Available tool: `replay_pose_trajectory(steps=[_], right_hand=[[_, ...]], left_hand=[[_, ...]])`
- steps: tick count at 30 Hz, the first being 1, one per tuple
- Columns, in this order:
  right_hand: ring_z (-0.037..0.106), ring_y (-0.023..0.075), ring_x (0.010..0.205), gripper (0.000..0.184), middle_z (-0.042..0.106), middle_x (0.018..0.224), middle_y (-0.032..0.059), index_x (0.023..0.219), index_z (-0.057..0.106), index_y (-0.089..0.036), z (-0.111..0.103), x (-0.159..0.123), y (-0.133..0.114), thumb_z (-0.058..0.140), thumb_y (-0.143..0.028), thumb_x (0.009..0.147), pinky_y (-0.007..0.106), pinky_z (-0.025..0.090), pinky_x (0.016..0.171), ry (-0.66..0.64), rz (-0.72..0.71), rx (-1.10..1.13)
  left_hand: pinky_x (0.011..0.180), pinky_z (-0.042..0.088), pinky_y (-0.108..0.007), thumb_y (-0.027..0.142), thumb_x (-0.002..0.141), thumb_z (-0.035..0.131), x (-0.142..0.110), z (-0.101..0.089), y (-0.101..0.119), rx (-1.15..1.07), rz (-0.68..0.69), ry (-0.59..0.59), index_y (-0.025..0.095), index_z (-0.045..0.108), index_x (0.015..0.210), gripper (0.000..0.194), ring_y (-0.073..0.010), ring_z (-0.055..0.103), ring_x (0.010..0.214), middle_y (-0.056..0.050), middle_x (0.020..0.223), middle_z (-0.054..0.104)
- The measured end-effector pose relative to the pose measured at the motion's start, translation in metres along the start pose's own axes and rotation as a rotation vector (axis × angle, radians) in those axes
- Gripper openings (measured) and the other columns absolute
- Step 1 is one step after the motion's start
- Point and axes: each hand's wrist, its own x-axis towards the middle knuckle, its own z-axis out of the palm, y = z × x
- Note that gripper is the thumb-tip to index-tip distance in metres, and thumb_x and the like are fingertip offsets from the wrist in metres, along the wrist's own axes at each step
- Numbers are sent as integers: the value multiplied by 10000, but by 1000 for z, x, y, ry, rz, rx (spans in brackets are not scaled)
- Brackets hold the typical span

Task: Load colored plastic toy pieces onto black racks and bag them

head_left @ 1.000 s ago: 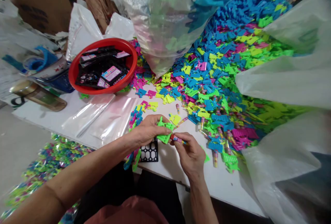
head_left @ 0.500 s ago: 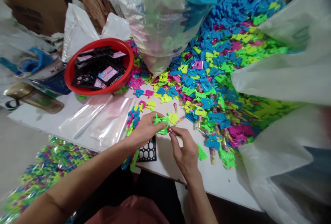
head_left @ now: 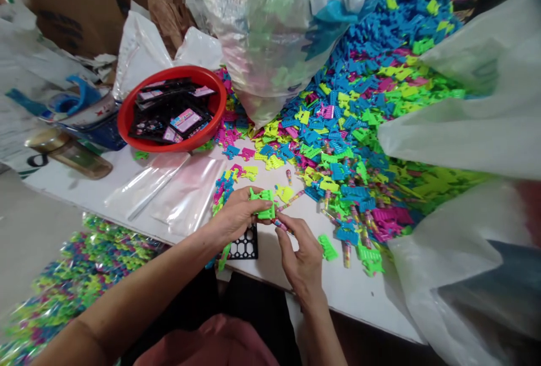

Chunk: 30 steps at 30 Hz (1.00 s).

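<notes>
My left hand [head_left: 239, 212] is closed around a green plastic toy piece [head_left: 265, 208], pinching it between thumb and fingers. Close by on its right, my right hand [head_left: 301, 250] pinches a thin, colourful patterned tube [head_left: 280, 224], whose end meets the lower right edge of the green piece. Whether the tube sits inside the piece I cannot tell. Below my left hand lies a black plastic grid [head_left: 247, 243], partly hidden by the wrist. A yellow toy piece [head_left: 284, 193] and another patterned tube [head_left: 291, 201] rest on the white table just beyond.
A large heap of coloured plastic pieces [head_left: 338, 112] covers the right and back. A red basin [head_left: 173, 146] holds black packs. Clear plastic bags [head_left: 181, 197] and a bottle [head_left: 76, 154] lie left. Big white sacks [head_left: 473, 135] stand right. A person [head_left: 169, 10] is behind.
The view has shifted slightly, so the basin and bottle appear further right. Both hands keep their hold, and the patterned tube still meets the green piece, which is turned a little.
</notes>
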Motion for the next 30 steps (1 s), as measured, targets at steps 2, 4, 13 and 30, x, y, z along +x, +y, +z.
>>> replay_pose_trajectory(steps=[2,4,13,30], right_hand=[[656,178,843,255,683,920,68,1096,634,-216,-4,0,0,490,-136,902,305,554,730,-17,-18,-3],[653,176,844,257,680,919,68,1099,632,-215,-9,-1,1,496,-126,900,303,553,727,-24,-33,-8],[652,173,830,250,678,909,65,1090,625,-220,-13,-7,9,508,-116,895,305,556,715,10,-50,-20],[623,201,908,306,663,938,74,1184,583,-236,-25,-4,26,517,-131,904,358,540,798,-184,-231,-148]], left_hand=[[523,521,-223,100,636,742,-1,1,0,7,-3,-3,144,514,820,296,-119,620,580,-1,663,639],[509,516,-212,111,645,743,-2,3,-2,15,-7,-11,140,516,813,284,-116,619,574,-10,663,645],[527,522,-214,126,654,739,1,9,-12,39,0,-15,137,515,815,276,-98,606,551,-3,659,638],[501,511,-238,62,701,628,3,8,-8,357,9,33,158,487,872,242,-107,591,465,50,577,601]])
